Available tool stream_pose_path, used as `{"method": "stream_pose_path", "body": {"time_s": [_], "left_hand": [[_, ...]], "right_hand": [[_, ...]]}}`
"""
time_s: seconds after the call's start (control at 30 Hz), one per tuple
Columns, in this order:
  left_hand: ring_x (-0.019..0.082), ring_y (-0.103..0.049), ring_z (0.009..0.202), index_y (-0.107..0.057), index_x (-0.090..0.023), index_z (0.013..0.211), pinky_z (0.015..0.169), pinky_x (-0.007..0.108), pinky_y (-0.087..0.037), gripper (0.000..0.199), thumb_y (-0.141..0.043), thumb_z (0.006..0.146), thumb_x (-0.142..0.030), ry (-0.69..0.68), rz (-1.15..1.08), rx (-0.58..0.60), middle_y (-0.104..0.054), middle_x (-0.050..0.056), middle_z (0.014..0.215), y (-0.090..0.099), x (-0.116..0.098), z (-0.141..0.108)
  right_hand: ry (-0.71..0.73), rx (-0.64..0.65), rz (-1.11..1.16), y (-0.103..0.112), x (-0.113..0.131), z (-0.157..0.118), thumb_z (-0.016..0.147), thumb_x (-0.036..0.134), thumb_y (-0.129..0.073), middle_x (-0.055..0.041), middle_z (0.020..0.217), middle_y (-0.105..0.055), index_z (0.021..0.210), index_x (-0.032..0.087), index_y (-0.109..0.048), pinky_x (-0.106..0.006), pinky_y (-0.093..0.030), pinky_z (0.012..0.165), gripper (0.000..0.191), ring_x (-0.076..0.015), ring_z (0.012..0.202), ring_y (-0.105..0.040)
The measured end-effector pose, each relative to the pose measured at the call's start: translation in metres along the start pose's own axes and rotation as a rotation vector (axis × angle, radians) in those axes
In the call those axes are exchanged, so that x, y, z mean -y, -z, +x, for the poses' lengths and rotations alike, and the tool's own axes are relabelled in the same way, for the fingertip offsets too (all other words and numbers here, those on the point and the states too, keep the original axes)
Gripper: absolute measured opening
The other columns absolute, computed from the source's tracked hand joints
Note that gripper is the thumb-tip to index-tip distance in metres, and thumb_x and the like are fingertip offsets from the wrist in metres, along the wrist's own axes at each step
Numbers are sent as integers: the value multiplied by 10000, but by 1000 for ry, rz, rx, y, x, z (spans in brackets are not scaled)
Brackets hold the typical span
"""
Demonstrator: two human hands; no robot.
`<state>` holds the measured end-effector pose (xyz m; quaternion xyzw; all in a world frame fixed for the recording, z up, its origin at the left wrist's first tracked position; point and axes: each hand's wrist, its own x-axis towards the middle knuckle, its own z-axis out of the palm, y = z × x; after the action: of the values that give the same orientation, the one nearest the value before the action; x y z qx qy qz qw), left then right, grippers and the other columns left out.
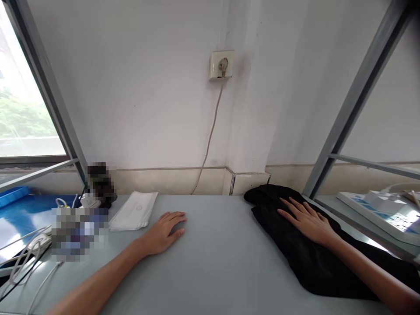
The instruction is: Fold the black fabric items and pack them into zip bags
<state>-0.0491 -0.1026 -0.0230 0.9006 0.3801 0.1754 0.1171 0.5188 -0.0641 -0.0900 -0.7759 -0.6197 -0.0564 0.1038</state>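
Note:
My left hand (163, 232) rests palm down on the grey tabletop (216, 262), its thumb apart from the fingers and nothing in it. Just beyond and to its left lies a stack of white paper packets (135, 211) with a faint round mark on top. On the right, a black cloth (311, 262), perhaps a garment, is spread in loose folds along the table's side. My right hand (307, 220) lies flat on this cloth with its fingers spread. The cloth's lower right part runs under my right forearm.
White cables (41, 243) and blurred items (78, 234) crowd the left side, near a blue surface (39, 210). Grey metal posts (354, 100) slant up at both sides. A wall socket (222, 65) holds a plug with a hanging cord. White boxed items (380, 214) lie beyond the right post.

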Motion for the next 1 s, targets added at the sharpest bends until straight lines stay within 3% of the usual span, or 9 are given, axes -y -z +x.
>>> {"method": "stream_pose_path", "body": {"time_s": [0.67, 1.0], "left_hand": [[247, -521, 1394, -603, -325, 1391, 1203, 460, -362, 365, -441, 1088, -448, -8, -17, -64, -585, 30, 1500, -4, 7, 3], [247, -531, 1387, -619, -308, 1371, 1208, 457, -354, 371, -444, 1082, -464, 7, -14, -50, -598, 42, 1486, -2, 3, 4]], "right_hand": [[12, -38, 37, 14, 20, 12, 954, 767, -233, -55, 1670, -402, 1564, 363, -439, -691, -324, 1185, 760, -406, 1536, -323], [24, -68, 7, -3, 13, 31, 959, 729, -230, -134, 1634, -431, 1529, 289, -496, -726, -355, 1124, 767, -471, 1496, -342]]}}
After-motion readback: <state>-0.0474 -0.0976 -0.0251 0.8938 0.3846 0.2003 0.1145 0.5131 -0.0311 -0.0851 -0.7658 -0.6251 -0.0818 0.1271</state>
